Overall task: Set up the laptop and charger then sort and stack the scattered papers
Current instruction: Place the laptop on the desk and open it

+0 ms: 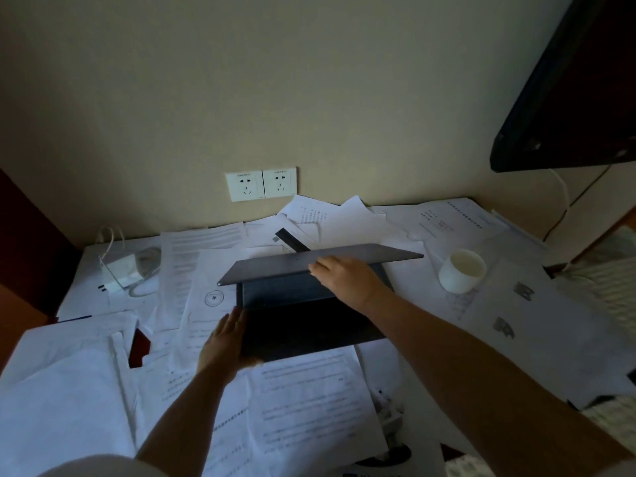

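Mid-frame, on scattered papers (309,390): laptop (309,325) part open; right hand (347,280) pinches lid's front edge; left hand (223,342), fingers straight, rests against base's left side; charger (120,273) at left of frame, apart.

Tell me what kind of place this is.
Probably a work desk in a home or hotel room, though I can't tell which. Scattered printed papers cover the desk around a laptop. Twin wall sockets sit just above it, and a dark wall-mounted screen hangs at upper right.
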